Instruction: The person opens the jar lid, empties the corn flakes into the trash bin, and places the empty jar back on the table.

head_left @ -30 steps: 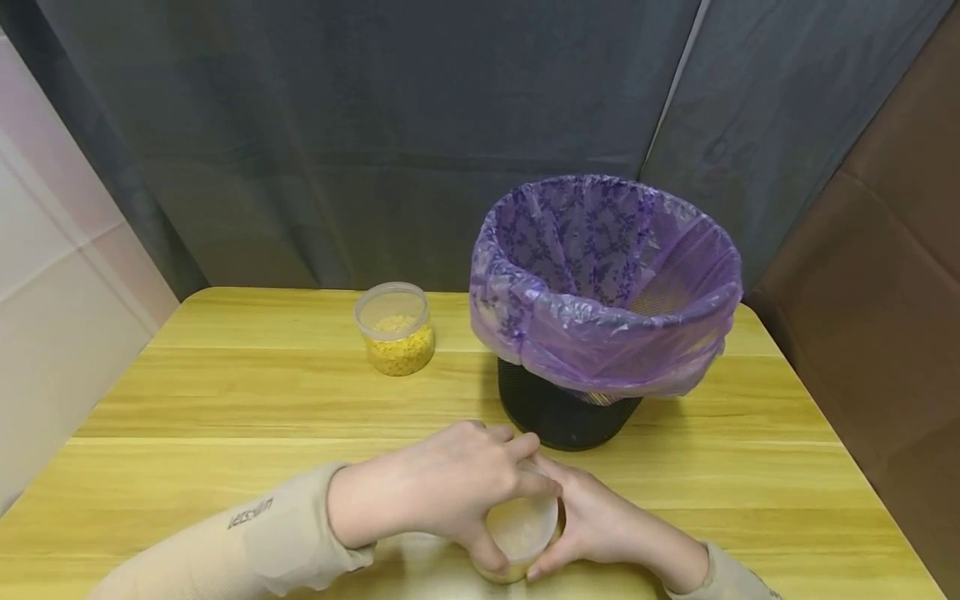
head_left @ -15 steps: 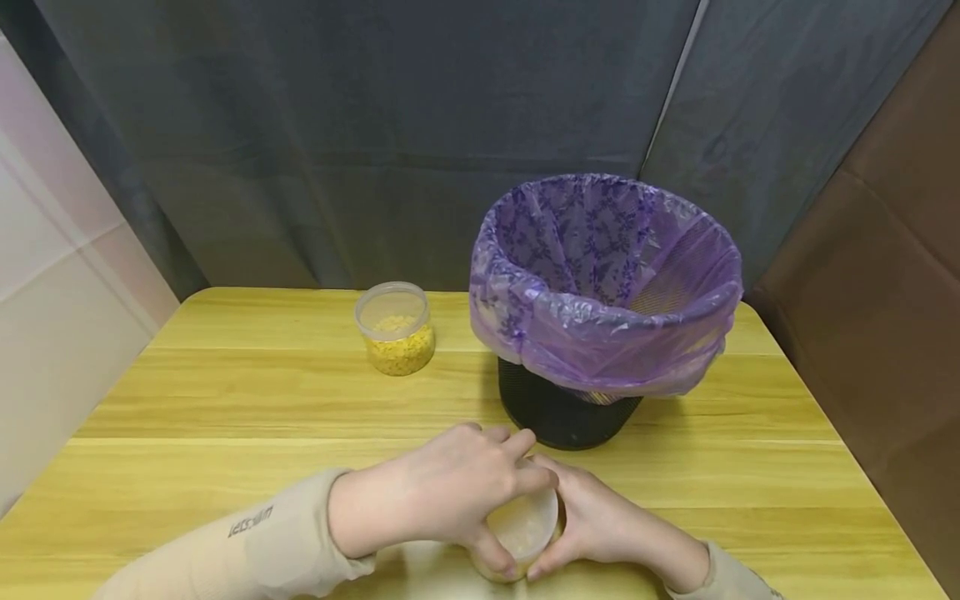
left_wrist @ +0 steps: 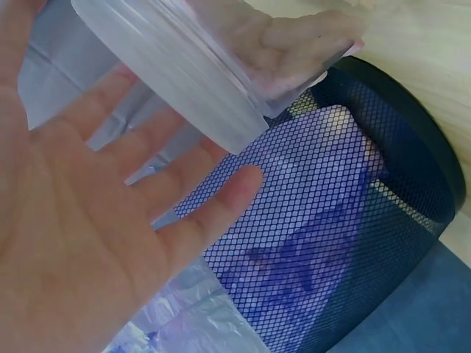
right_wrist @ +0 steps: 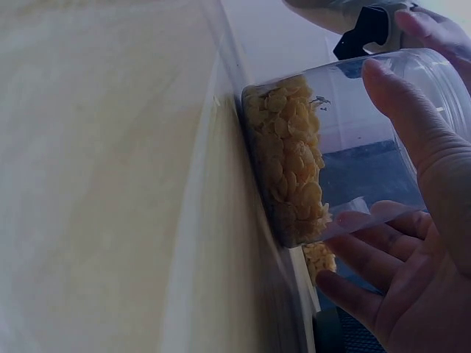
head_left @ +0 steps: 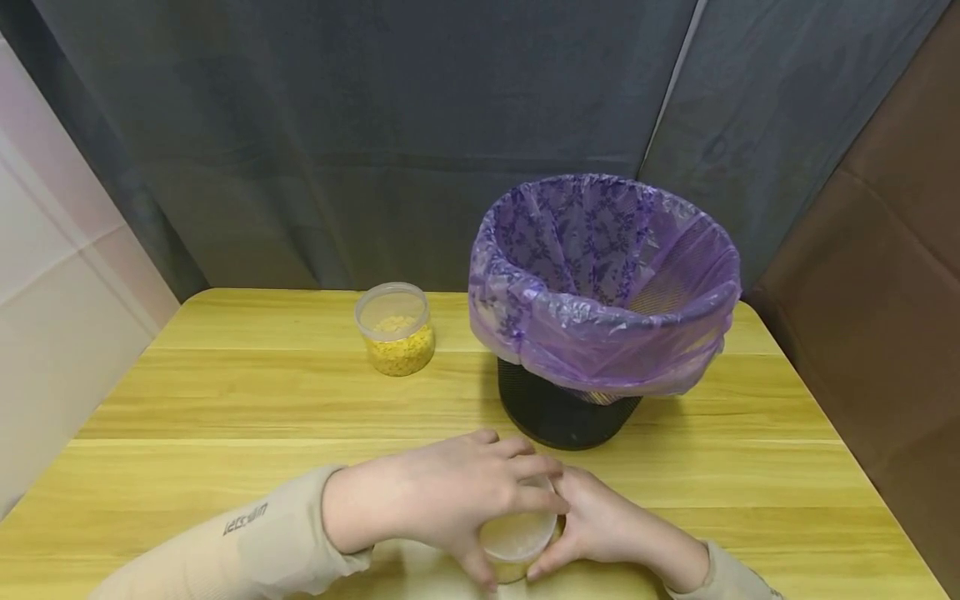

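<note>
A clear plastic jar (right_wrist: pixel 353 151) stands on the table near its front edge. In the right wrist view, pale yellow flakes (right_wrist: pixel 283 158) lie at its bottom. My right hand (head_left: pixel 596 527) grips the jar's body from the right, thumb on the near side and fingers round the far side. Over the top, my left hand (head_left: pixel 457 498) spans the translucent lid (head_left: pixel 517 535) with thumb and fingers at its rim. The left wrist view shows this lid (left_wrist: pixel 173 73) sitting on the jar, the palm facing it. Part of the jar is hidden behind the hands.
A black mesh bin (head_left: pixel 566 417) lined with a purple patterned bag (head_left: pixel 600 333) stands just behind the hands. Further back left, an uncovered clear jar (head_left: pixel 400 346) holds yellow crumbs. Grey curtain closes off the back of the wooden table (head_left: pixel 247 400).
My left hand has turned slightly on the lid, its fingers shifting toward the right and its thumb toward the lower left. The right hand stays on the jar in about the same place.
</note>
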Motion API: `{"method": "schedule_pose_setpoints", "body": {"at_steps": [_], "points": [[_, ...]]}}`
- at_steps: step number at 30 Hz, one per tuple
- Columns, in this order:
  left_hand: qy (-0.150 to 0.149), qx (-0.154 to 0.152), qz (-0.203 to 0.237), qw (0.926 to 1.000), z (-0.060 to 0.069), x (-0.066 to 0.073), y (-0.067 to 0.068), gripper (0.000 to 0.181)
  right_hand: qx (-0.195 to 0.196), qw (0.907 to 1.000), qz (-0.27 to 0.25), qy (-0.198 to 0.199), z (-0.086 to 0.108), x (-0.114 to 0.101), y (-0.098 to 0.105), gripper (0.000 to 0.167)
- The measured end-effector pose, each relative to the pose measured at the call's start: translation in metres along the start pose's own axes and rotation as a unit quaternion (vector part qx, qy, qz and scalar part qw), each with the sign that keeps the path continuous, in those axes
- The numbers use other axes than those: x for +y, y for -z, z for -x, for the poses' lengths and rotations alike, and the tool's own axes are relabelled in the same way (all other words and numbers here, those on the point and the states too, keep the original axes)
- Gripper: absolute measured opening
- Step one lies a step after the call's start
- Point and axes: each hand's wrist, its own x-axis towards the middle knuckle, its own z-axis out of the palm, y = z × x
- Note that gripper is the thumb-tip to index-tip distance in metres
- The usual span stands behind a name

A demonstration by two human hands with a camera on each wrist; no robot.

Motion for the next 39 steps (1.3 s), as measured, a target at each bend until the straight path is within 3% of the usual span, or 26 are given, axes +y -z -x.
{"method": "schedule_pose_setpoints", "body": {"at_steps": [7,14,23,39], "points": [[-0.007,-0.008,-0.023,0.9997,0.0004,0.0007,0.0004,0.087,-0.001,0.999,-0.008,-0.043,0.0011,-0.0026,0.0001,0.098],[-0.002,-0.02,-0.033,0.9992,0.0011,0.0002,0.003,0.091,0.0,0.9992,-0.005,-0.039,0.001,-0.0031,0.0001,0.097],[0.004,-0.011,-0.036,0.9993,0.0012,-0.0012,0.0025,0.085,0.006,0.9994,0.009,-0.032,0.0006,-0.0026,-0.0005,0.098],[0.015,0.049,-0.047,0.9976,0.0015,-0.0032,-0.0033,0.069,0.001,0.9997,0.013,-0.022,-0.0009,0.0,0.0004,0.106]]}}
